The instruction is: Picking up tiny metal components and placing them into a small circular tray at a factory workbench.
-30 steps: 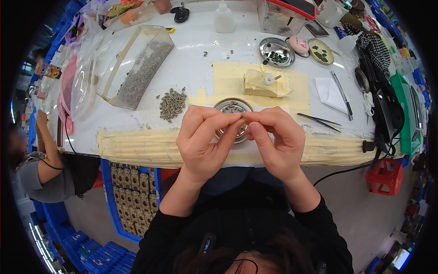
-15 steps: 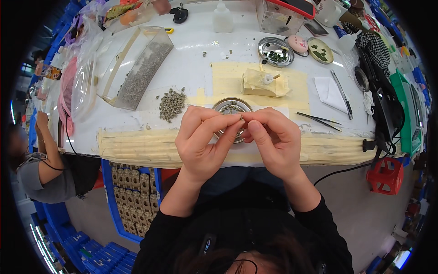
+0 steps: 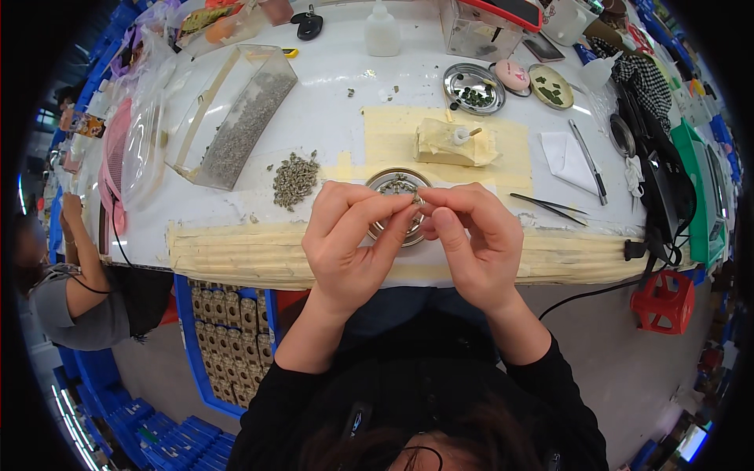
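Over a round metal dish (image 3: 400, 172) holding small greyish metal parts, my two hands meet at the fingertips. My left hand (image 3: 349, 243) pinches a tiny greyish metal part (image 3: 416, 199) between thumb and forefinger. My right hand (image 3: 481, 247) closes on the same part from the other side, its fingers curled and its thumb raised a little; the part is mostly hidden by the fingertips. To the left of the dish is a heap of similar small parts (image 3: 295, 180). Black tweezers (image 3: 548, 208) lie to the right of my right hand.
A clear bin (image 3: 243, 118) of grey parts lies tilted at left. Behind the dish stands a taped block (image 3: 452, 143) with a small bottle. Farther back are a steel dish (image 3: 474, 88) of dark green pieces and a white squeeze bottle (image 3: 382, 31). Another person (image 3: 82, 290) sits at far left.
My right hand has shifted slightly to the right, and its thumb has drawn back a little from the fingertips. My left hand stays nearly still.
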A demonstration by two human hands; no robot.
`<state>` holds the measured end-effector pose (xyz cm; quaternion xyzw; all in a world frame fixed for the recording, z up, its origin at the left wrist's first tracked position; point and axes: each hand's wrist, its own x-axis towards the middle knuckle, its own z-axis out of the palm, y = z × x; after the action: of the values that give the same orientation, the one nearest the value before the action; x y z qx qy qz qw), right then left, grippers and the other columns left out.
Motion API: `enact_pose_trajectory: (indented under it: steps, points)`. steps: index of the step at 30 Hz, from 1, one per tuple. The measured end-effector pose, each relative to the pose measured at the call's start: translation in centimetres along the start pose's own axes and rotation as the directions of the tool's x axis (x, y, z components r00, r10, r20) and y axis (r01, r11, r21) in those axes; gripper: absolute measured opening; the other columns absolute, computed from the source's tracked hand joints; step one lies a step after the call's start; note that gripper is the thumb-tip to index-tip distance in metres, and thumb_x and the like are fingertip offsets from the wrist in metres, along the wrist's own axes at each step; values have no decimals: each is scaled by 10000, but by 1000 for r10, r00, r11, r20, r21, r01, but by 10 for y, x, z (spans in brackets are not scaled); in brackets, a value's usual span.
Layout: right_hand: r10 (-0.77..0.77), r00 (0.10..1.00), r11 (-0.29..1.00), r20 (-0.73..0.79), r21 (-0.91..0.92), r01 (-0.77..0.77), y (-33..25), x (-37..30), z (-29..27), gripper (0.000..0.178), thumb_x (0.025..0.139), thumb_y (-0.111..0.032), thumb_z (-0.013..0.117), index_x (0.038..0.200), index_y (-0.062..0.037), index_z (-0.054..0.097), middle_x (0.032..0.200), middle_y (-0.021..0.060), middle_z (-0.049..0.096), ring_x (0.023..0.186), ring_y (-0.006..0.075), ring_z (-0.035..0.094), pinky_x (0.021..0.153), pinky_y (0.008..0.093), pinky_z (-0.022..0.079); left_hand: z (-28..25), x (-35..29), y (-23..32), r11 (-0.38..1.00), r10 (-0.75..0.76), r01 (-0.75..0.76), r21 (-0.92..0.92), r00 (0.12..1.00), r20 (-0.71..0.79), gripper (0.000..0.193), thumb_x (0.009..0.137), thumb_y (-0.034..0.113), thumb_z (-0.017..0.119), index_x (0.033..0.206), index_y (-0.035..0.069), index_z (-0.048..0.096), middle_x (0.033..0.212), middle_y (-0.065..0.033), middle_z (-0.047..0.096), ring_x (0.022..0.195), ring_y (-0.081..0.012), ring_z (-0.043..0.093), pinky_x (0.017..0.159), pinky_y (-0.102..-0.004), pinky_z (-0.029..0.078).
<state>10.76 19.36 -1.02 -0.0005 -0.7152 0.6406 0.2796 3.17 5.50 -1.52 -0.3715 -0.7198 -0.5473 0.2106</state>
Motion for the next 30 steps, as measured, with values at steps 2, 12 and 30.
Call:
enact_pose_trajectory:
  steps: [2, 12, 30]
  points:
    - [-81, 997, 994, -9, -72, 80, 0, 0, 0, 165, 877, 2, 658, 1034, 26, 703, 847, 113, 669, 732, 150, 664, 642, 237, 523, 1, -1, -1, 1000, -13, 13, -2, 1000, -9, 210, 709, -7, 805, 898, 42, 728, 792, -35, 599, 707, -177, 539, 601, -279, 425]
    - [-62, 998, 996, 30, -67, 64, 1, 1, 1, 207, 879, -1, 659, 1081, 16, 702, 874, 118, 672, 741, 151, 662, 647, 243, 532, 0, -2, -2, 999, -29, 29, -17, 999, -14, 211, 710, -10, 804, 899, 43, 728, 792, -33, 600, 698, -174, 537, 598, -278, 420]
    - [191, 970, 963, 149, 165, -214, -1, 0, -3, 151, 933, -59, 629, 1045, 41, 643, 903, 72, 666, 795, 106, 650, 699, 231, 522, -2, 2, 0, 993, 120, -120, -2, 993, 20, 284, 682, -23, 799, 945, 67, 743, 785, -21, 596, 692, -171, 533, 587, -278, 408]
